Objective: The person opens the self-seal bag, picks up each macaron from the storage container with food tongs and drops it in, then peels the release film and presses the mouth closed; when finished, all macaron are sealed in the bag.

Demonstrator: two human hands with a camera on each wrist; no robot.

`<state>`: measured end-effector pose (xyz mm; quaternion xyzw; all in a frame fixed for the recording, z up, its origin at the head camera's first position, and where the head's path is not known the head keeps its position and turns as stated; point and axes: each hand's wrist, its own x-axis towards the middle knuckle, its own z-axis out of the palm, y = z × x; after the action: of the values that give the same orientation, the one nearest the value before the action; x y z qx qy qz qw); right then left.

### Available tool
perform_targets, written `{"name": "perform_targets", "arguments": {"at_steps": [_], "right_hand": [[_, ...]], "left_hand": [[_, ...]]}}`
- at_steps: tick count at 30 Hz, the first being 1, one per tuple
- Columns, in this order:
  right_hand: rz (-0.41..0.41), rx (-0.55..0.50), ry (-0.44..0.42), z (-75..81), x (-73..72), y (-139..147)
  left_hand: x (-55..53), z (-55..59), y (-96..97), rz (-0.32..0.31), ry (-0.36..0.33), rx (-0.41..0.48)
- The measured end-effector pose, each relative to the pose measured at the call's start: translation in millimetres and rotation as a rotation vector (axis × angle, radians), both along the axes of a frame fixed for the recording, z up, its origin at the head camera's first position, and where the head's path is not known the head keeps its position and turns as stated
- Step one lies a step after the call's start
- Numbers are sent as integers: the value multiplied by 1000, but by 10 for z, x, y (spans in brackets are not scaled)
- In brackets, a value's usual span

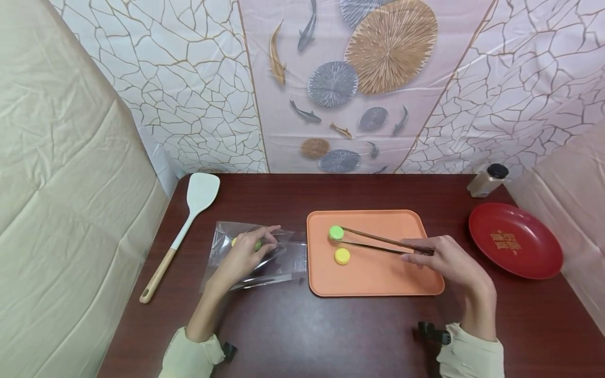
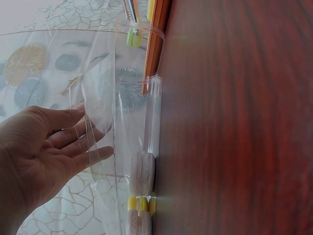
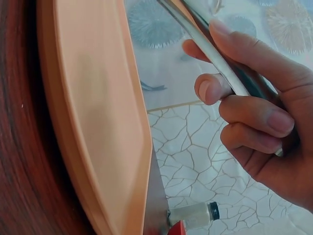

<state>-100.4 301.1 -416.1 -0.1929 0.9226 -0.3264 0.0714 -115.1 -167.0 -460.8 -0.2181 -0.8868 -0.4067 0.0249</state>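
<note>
My right hand [image 1: 441, 255] grips brown metal tongs [image 1: 383, 242], and their tips clamp a green macaron [image 1: 336, 232] at the left of an orange tray [image 1: 378, 281]. A yellow macaron [image 1: 342, 255] lies on the tray just below it. In the right wrist view my fingers [image 3: 254, 117] curl round the tongs [image 3: 215, 54] beside the tray [image 3: 98, 122]. My left hand [image 1: 246, 252] rests with straight fingers on a clear plastic bag [image 1: 279, 260] left of the tray. In the left wrist view, my left hand [image 2: 49, 147] touches the bag's film [image 2: 122, 112], with pale and yellow macarons [image 2: 142, 174] inside.
A white spatula [image 1: 189, 220] with a wooden handle lies at the far left of the dark wooden table [image 1: 307, 336]. A red plate [image 1: 515, 239] sits at the right, with a black-capped spice jar [image 1: 487, 180] behind it. Cloth walls close in on three sides.
</note>
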Motion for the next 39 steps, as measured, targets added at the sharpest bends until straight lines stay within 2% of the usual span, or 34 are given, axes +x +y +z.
{"name": "perform_targets", "arguments": {"at_steps": [6,9,10,14,21,28,34,39], "right_hand": [[80,-35,39,27,-8,-123],[135,-68,68,47,-6,-216],[152,-79,72,52,-8,-255],[188,-105,58,58,-29,-433],[197,-46,16,13,-70,-768],[231,-25,91,-50,-92,-1051],[213,14,117,-60,-54,-1234],[149,45,109,-122,-30,-1400]], "left_hand": [[-16,-55,-30,-24,65,38],[-14,-47,-24,-19,45,34],[3,-1,-3,-10,25,20],[1,9,4,5,-8,0],[8,24,4,4,-7,-1],[8,25,-8,6,-4,7],[9,27,-10,18,-10,-15],[6,27,-12,-1,4,1]]}}
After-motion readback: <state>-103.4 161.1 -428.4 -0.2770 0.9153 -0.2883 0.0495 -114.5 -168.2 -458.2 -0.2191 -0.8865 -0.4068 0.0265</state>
